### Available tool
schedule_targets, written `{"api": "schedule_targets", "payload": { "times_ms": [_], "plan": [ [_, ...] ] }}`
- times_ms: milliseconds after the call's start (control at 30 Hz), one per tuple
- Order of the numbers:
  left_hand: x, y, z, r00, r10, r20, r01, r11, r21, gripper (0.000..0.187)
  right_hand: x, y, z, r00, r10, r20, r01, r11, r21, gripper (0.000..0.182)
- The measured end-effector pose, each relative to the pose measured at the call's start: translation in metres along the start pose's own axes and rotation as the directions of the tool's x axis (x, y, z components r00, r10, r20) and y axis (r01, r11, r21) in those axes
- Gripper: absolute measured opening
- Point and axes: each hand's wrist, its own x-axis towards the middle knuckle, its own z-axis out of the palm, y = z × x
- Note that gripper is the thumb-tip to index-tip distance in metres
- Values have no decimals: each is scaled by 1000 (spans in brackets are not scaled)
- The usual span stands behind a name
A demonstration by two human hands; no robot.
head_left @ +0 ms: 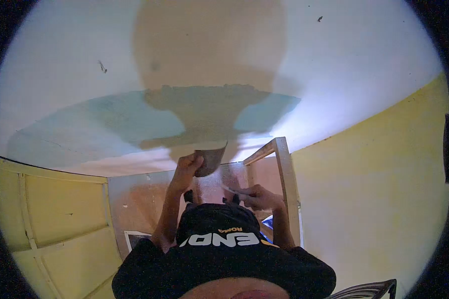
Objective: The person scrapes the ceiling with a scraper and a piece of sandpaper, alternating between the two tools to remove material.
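Observation:
My left hand (184, 172) is raised in front of my chest, gripping a grey-brown, cup-like container (212, 160) by its side, thumb over the rim. What is inside the container does not show. Lower and to the right, my right hand (262, 198) is closed around a slim, pale stick-like tool (230, 189) that points left toward the space below the container. Motion blurs this tool, and I cannot tell its kind. Ahead is a white surface (344, 65) with a wide blue-green patch (134, 117), crossed by my shadow.
A wooden frame (284, 174) stands right behind my right hand. Yellow panelled boards (65, 214) rise on the left, and a yellow wall (369, 189) on the right. A dark ribbed object (371, 290) sits at the lower right. Small dark marks dot the white surface.

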Motion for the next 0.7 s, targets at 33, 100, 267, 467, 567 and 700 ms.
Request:
{"api": "schedule_targets", "payload": {
  "times_ms": [33,100,267,467,567,700],
  "plan": [
    [1,12,2,997,-18,72,-3,958,286,29,0,2,0,996,-35,81,22,988,153,52],
    [0,16,3,977,-102,189,-18,837,547,25,0,3,7,989,-72,128,6,888,460,50],
    [-2,29,-8,922,-86,377,-3,973,231,29,-2,27,10,999,35,-37,6,648,762,36],
    [-1,13,-22,981,-56,185,70,995,-74,34,-2,2,4,940,101,-326,236,497,835,32],
    [2,-9,-4,990,-112,87,122,985,-120,37,7,-3,8,819,112,-563,126,922,367,33],
    [6,-24,30,976,-165,142,213,862,-459,43,20,-35,31,697,-395,-598,80,872,-483,48]
  ]
}}
